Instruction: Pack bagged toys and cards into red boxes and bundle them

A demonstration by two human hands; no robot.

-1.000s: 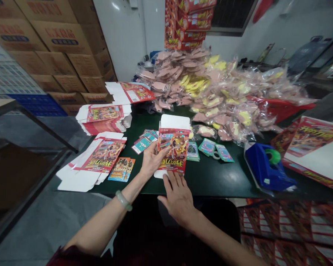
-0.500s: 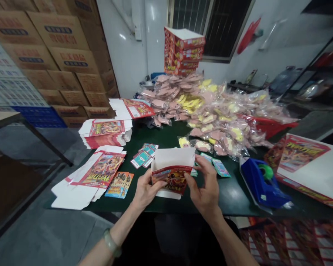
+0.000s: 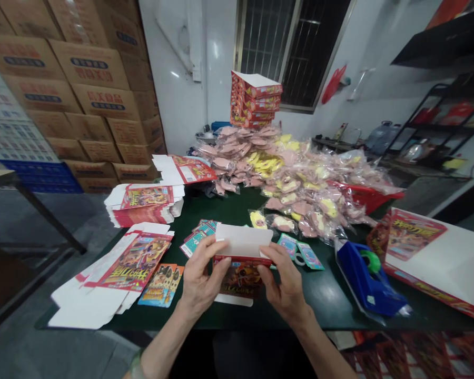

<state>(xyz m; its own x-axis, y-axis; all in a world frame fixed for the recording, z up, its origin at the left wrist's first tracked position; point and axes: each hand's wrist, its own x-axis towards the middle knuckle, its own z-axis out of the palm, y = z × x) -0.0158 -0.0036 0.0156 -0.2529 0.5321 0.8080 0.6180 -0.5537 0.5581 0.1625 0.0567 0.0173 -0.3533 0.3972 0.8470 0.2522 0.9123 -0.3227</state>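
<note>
"Pinching that carton (image 3: 240, 279) between both hands, aren't you? Where does it sit?"

"Near the table's (image 3: 319, 310) front edge, at 6 o'clock, with its white flap (image 3: 243, 241) tilted up behind the red face. The left hand (image 3: 203, 276) and right hand (image 3: 284, 281) are both closed narrow, fingers curled around its sides. I can't tell whether its lower end touches the table."

"What's the weak spot?"

"Thin card. Squeezing harder could buckle the flap or crease it off its fold line, and an uneven grip could twist the box out of square."

"And around it?"

"Loose cards (image 3: 197, 237) lie at 10 o'clock, with more at 2 o'clock, close enough to get swept aside by a wide move. The blue tape dispenser (image 3: 369, 281) sits at 3 o'clock and the flat blanks (image 3: 114, 276) at 9. A careless shove might send those blanks over the table's edge."
</note>
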